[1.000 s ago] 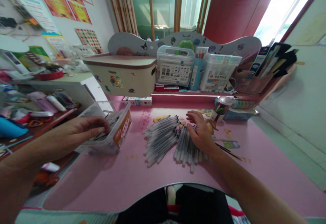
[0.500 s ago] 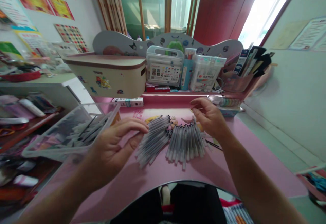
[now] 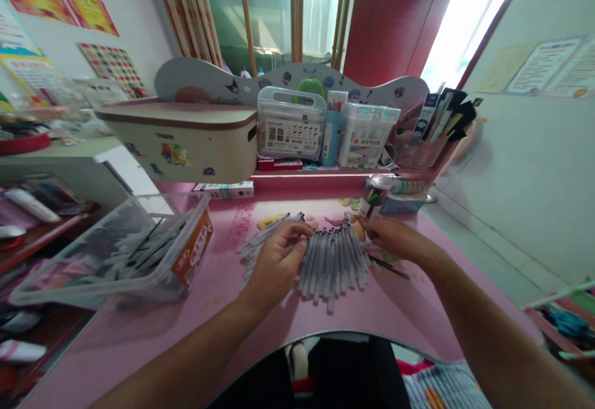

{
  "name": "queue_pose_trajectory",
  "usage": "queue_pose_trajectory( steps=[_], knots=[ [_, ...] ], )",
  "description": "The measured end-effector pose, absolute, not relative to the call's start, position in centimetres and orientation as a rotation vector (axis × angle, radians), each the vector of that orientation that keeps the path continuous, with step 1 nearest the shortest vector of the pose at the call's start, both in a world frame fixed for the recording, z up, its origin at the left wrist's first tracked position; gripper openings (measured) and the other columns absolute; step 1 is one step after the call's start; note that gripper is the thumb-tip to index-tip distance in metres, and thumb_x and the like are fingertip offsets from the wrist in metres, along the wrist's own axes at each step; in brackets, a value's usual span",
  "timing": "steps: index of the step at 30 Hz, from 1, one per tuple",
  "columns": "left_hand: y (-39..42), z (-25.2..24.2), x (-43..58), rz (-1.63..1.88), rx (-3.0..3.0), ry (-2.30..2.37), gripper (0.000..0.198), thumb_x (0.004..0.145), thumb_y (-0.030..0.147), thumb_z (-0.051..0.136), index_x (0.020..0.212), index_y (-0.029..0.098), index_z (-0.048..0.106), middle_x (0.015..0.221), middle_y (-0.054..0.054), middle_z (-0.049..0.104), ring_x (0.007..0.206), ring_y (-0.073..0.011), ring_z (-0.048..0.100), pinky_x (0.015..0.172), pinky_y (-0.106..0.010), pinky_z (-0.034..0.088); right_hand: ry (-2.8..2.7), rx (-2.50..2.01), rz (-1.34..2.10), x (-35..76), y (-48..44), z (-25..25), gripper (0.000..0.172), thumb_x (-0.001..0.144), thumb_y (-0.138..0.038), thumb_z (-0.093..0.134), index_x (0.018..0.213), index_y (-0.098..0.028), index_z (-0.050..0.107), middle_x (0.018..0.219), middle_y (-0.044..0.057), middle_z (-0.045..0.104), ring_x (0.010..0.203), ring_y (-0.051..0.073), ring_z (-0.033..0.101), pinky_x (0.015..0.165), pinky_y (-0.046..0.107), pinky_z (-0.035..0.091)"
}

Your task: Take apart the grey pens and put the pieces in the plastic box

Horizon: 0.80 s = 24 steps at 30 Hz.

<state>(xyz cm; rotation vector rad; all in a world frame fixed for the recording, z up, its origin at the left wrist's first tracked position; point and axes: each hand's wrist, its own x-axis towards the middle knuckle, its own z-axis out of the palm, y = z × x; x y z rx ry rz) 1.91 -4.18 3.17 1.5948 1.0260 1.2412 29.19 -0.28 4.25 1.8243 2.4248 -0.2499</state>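
Note:
Two bunches of slim, translucent grey-white pens with dark tips lie on the pink desk. The right bunch (image 3: 331, 266) is fanned out, dark ends away from me. My left hand (image 3: 277, 260) covers part of the left bunch (image 3: 253, 248), its fingertips by the upper left edge of the right bunch, thumb and fingers bent but apart. At that bunch's upper right, my right hand (image 3: 395, 238) has its fingers stretched towards the pen tips; its thumb is partly hidden. Thin dark sticks (image 3: 390, 266) lie below the right hand.
A clear plastic bin (image 3: 186, 254) with more pens stands at the left. Behind the right hand are a lidded clear jar (image 3: 374, 195) and a blue box (image 3: 402, 204). A cream storage box (image 3: 186, 149), marker cases (image 3: 292, 127) and a pen holder (image 3: 418, 149) line the shelf.
My left hand has moved right, from beside the left bunch to over it, reaching the right bunch. My right hand has come down to the tips of the right bunch, uncovering the jar.

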Motion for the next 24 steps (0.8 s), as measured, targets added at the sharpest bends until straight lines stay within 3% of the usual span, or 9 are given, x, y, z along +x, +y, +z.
queue_pose_trajectory(
  steps=[3, 10, 13, 18, 24],
  knots=[
    [-3.9, 2.0, 1.3, 1.396, 1.719, 1.083, 0.018, 0.087, 0.017, 0.049, 0.088, 0.025, 0.065, 0.108, -0.006, 0.062, 0.111, -0.0224, 0.057, 0.103, -0.043, 0.042, 2.406, 1.846, -0.222, 30.2, 0.1, 2.6, 0.028, 0.079, -0.004, 0.053, 0.101, -0.017, 0.064, 0.086, 0.007, 0.068, 0.073, 0.017, 0.058, 0.060, 0.024, 0.032],
    [-3.2, 0.5, 0.2, 1.494, 1.746, 1.163, 0.019, 0.088, 0.015, 0.047, 0.091, 0.026, 0.062, 0.107, -0.006, 0.062, 0.111, -0.0230, 0.056, 0.104, -0.046, 0.041, 2.436, 1.860, -0.280, 28.3, 0.3, 3.2, 0.014, 0.081, -0.011, 0.054, 0.084, -0.016, 0.066, 0.090, 0.009, 0.070, 0.080, 0.020, 0.062, 0.064, 0.025, 0.036],
    [-3.2, 0.2, 0.0, 1.502, 1.764, 1.195, 0.019, 0.088, 0.015, 0.046, 0.091, 0.026, 0.062, 0.103, -0.006, 0.062, 0.108, -0.0231, 0.057, 0.103, -0.046, 0.041, 2.407, 1.850, -0.225, 26.8, 0.7, 3.6, 0.018, 0.083, -0.015, 0.051, 0.081, -0.015, 0.068, 0.090, 0.012, 0.072, 0.083, 0.022, 0.065, 0.066, 0.026, 0.038],
    [-3.4, 0.0, 0.2, 1.490, 1.761, 1.207, 0.021, 0.086, 0.013, 0.047, 0.090, 0.026, 0.063, 0.103, -0.006, 0.063, 0.107, -0.0235, 0.057, 0.101, -0.047, 0.043, 2.228, 2.042, -0.198, 25.9, 2.1, 2.4, 0.025, 0.087, -0.025, 0.049, 0.093, -0.014, 0.071, 0.099, 0.016, 0.073, 0.090, 0.026, 0.068, 0.071, 0.029, 0.042],
    [-3.7, 0.1, 0.3, 1.450, 1.815, 1.190, 0.021, 0.085, 0.010, 0.046, 0.089, 0.023, 0.062, 0.100, -0.005, 0.063, 0.104, -0.0218, 0.059, 0.097, -0.042, 0.043, 2.216, 2.153, -0.305, 25.9, 2.2, 1.4, 0.027, 0.085, -0.026, 0.048, 0.089, -0.013, 0.072, 0.097, 0.015, 0.074, 0.087, 0.025, 0.068, 0.067, 0.028, 0.041]
  ],
)
